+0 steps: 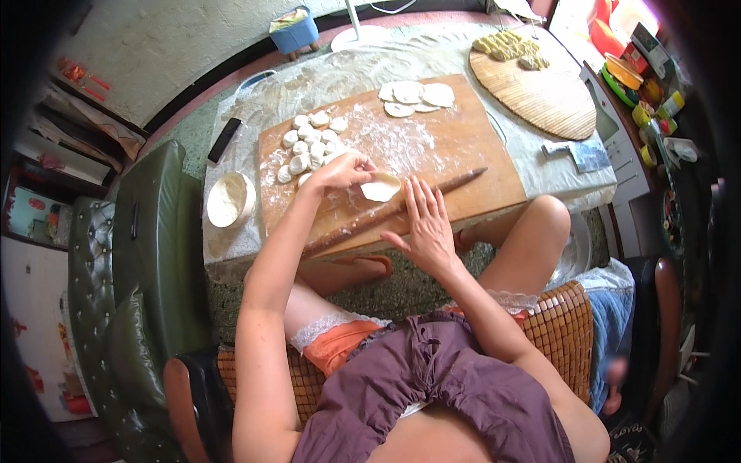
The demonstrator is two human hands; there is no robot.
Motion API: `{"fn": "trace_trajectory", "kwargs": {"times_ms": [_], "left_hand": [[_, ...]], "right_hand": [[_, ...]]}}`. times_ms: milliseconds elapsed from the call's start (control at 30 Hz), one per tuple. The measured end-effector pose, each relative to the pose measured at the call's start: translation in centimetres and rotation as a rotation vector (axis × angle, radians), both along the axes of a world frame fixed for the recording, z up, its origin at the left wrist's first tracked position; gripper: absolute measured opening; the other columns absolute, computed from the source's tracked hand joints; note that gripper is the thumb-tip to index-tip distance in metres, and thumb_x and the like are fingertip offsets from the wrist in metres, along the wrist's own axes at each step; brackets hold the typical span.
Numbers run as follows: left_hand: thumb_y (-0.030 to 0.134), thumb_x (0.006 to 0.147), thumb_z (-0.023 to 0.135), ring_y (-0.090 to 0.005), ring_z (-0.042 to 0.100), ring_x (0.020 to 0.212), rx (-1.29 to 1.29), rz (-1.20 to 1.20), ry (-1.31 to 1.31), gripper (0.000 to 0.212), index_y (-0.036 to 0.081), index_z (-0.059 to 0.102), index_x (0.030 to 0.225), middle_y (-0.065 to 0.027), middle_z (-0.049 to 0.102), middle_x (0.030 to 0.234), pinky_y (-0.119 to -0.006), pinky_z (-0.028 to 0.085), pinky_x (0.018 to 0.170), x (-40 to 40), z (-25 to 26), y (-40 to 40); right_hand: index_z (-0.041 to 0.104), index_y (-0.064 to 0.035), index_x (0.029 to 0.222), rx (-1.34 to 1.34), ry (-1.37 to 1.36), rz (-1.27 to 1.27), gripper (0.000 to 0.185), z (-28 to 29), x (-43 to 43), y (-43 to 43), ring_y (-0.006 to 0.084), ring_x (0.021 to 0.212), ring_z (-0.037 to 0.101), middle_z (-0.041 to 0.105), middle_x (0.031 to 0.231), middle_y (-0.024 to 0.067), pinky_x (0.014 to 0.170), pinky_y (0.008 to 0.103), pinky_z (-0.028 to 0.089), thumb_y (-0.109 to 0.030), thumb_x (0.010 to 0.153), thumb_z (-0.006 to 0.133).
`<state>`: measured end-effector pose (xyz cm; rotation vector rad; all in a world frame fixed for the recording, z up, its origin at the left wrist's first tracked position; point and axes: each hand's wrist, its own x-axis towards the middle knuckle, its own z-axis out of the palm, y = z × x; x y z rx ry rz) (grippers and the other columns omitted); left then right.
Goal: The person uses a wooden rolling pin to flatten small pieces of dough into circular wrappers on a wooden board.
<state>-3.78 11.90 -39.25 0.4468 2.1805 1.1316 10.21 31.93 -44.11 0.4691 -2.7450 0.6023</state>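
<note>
Between the fingers and thumb of my left hand (345,172) is the edge of a round dough wrapper (380,188). My right hand (429,226) lies flat, fingers spread, on a thin wooden rolling pin (359,227) that runs slantwise along the near edge of the wooden board (463,133). The wrapper sits just beyond the pin. Several small dough pieces (312,139) are gathered on the board's left side, close to my left hand. Rolled wrappers (408,92) overlap in a group at the far edge. Loose flour (399,139) coats the middle.
A bowl of flour (230,199) and a black phone-like object (224,140) are left of the board. To the right lie a cleaver (579,154) and a round ribbed tray (538,92) bearing several dumplings (505,45). A green sofa (145,231) stands at the left.
</note>
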Motion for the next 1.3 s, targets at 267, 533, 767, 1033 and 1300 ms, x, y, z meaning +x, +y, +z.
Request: {"fn": "trace_trajectory", "kwargs": {"times_ms": [267, 533, 767, 1033, 1300], "left_hand": [[0.02, 0.084, 0.069, -0.0121, 0.062, 0.066, -0.208, 0.045, 0.164, 0.023, 0.0, 0.071, 0.093, -0.0091, 0.07, 0.08, -0.03, 0.049, 0.062, 0.7, 1.0, 3.1], [0.018, 0.086, 0.07, -0.0091, 0.061, 0.07, -0.163, 0.004, 0.115, 0.022, 0.001, 0.071, 0.098, -0.0041, 0.07, 0.084, -0.027, 0.049, 0.06, 0.1, 0.0, 3.2], [0.017, 0.086, 0.069, -0.0099, 0.059, 0.07, 0.038, 0.08, 0.058, 0.02, -0.001, 0.068, 0.096, -0.0029, 0.065, 0.075, -0.025, 0.047, 0.061, 0.3, -0.7, 0.2], [0.022, 0.086, 0.07, -0.0109, 0.062, 0.067, -0.103, 0.209, 0.087, 0.024, -0.001, 0.07, 0.09, -0.0073, 0.07, 0.08, -0.027, 0.048, 0.063, 0.8, -0.3, 3.4], [0.014, 0.096, 0.054, -0.0156, 0.065, 0.086, 0.295, 0.472, -0.348, 0.02, 0.002, 0.058, 0.11, -0.0079, 0.066, 0.099, -0.025, 0.056, 0.066, 1.3, -2.1, 2.7]], "right_hand": [[0.027, 0.0079, 0.142, -0.012, 0.012, -0.068, 0.103, -1.2, -5.0, -0.6, 0.032, 0.14, 0.025, 0.034, 0.146, 0.0225, 0.117, 0.0463, 0.012, -0.067, 0.078, 0.056], [0.028, 0.0087, 0.141, -0.03, 0.009, -0.073, 0.105, -0.4, -6.3, -1.0, 0.0335, 0.138, 0.029, 0.038, 0.143, 0.0241, 0.116, 0.0464, 0.012, -0.073, 0.079, 0.049], [0.021, 0.0086, 0.144, -0.017, -0.012, -0.005, 0.104, -0.1, 1.0, 0.5, 0.0332, 0.142, 0.02, 0.027, 0.149, 0.0218, 0.116, 0.0471, 0.013, -0.061, 0.078, 0.062], [0.027, 0.008, 0.141, 0.012, -0.026, -0.048, 0.101, 0.0, -8.2, -1.4, 0.033, 0.139, 0.026, 0.033, 0.146, 0.0235, 0.116, 0.0473, 0.013, -0.066, 0.08, 0.054], [0.029, 0.0043, 0.142, 0.029, 0.029, 0.274, 0.08, 0.0, -2.2, 4.6, 0.032, 0.137, 0.03, 0.037, 0.144, 0.0211, 0.115, 0.0461, 0.017, -0.045, 0.086, 0.06]]}}
